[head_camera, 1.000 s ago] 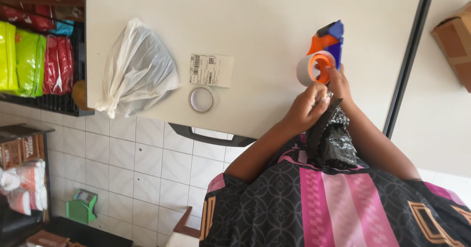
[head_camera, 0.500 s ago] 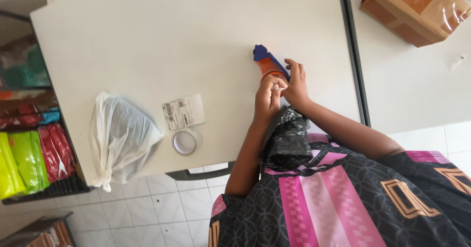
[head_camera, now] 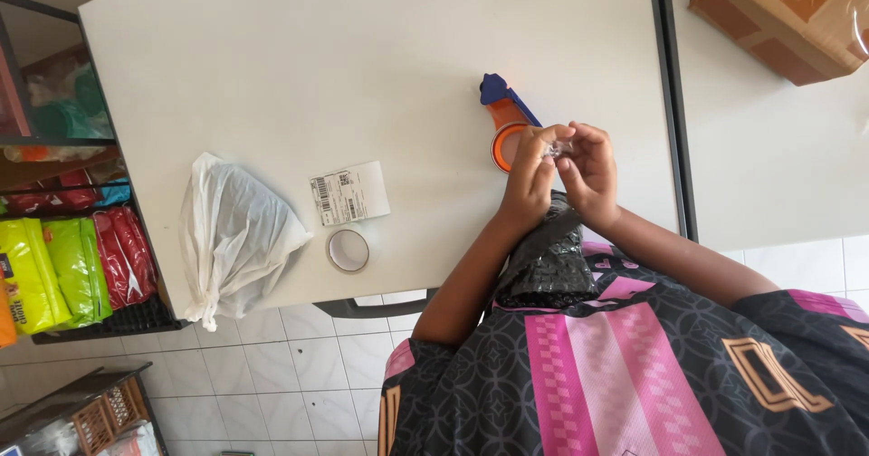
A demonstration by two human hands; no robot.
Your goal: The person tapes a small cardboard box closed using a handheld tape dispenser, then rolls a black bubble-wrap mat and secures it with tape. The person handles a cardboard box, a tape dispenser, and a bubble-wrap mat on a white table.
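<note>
My left hand [head_camera: 528, 177] and my right hand [head_camera: 593, 171] meet fingertip to fingertip over the white table [head_camera: 362, 76]. Between them they pinch a small strip of clear tape [head_camera: 554, 149]. Just beyond my left fingers an orange and blue tape dispenser [head_camera: 501, 121] lies on the table. A crumpled black plastic package [head_camera: 547, 261] sits under my wrists at the table's near edge, against my patterned shirt.
A tied white plastic bag [head_camera: 231, 239], a printed paper label [head_camera: 349, 193] and a small roll of clear tape [head_camera: 348, 249] lie to the left. A taped cardboard box [head_camera: 787, 12] sits on the neighbouring table. Shelves with colourful packets [head_camera: 54, 266] stand at far left.
A second ago the tape dispenser was up in my hands. It now lies on the table, and both hands have drawn back a little, pinching a strip of tape. The camera view has shifted.
</note>
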